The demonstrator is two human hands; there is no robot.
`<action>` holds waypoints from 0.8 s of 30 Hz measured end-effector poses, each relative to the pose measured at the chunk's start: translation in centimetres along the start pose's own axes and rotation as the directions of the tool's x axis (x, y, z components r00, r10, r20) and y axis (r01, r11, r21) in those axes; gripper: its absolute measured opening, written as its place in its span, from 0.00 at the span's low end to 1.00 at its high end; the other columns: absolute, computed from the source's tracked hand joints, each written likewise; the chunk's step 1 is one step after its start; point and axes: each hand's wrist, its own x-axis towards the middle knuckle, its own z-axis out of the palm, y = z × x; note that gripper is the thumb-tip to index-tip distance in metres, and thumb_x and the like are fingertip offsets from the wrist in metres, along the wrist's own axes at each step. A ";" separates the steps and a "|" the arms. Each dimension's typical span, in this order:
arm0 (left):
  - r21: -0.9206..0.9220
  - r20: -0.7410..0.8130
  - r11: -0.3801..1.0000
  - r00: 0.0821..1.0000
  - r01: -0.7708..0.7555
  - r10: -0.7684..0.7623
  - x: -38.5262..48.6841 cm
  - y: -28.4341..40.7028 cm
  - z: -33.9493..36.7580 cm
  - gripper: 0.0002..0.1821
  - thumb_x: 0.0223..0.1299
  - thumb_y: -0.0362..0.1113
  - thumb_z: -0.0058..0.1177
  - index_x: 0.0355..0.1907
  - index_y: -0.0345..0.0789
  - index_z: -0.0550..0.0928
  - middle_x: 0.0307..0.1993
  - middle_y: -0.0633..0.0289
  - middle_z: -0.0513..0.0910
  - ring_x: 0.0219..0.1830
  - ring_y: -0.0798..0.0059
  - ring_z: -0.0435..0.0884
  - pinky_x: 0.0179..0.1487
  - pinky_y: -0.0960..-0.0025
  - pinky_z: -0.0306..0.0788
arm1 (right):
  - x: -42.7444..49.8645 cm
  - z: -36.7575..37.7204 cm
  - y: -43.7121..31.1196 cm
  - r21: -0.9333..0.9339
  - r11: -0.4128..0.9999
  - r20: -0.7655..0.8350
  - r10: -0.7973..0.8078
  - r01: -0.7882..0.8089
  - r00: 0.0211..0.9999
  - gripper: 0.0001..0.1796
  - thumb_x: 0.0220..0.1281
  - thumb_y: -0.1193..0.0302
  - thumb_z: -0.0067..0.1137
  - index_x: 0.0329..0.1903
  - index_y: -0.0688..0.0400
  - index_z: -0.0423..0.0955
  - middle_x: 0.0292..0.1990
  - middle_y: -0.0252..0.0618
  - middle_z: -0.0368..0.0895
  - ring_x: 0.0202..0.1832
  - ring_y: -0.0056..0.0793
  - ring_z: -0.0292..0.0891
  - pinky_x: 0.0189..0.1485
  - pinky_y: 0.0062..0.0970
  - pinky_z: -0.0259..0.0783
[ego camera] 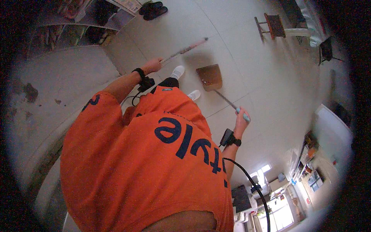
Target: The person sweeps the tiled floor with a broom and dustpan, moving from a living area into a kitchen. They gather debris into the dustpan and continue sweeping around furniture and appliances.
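Observation:
My left hand [152, 65], at upper left of centre, is closed on the near end of a thin stick-like tool [185, 50]. The tool has a pinkish far part and a dark tip; it is blurred, so its kind is unclear. My right hand [242, 123] grips the teal end of the long metal handle of a brown dustpan [210, 77]. The pan hangs over or rests on the pale floor just beyond my white shoes, with a few small light bits inside; contact with the floor cannot be told. Both wrists carry black straps with small devices.
Open shelving [78, 24] stands at upper left, with dark shoes [153, 11] on the floor beside it. A wooden stool [274, 26] and a dark chair [326, 50] are at upper right. A pale ledge [69, 69] with dark stains lies left. A black cable [246, 174] runs at my right.

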 end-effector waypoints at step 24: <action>0.180 0.225 0.891 0.899 -0.417 0.375 1.2 2.0 12.3 0.11 0.48 0.34 0.47 0.31 0.27 0.75 0.24 0.46 0.78 0.21 0.54 0.76 0.24 0.57 0.67 | 1.5 -0.2 3.7 -0.189 0.981 -0.017 -0.044 0.040 0.999 0.11 0.54 0.66 0.54 0.32 0.62 0.78 0.31 0.38 0.81 0.35 0.29 0.75 0.40 0.27 0.70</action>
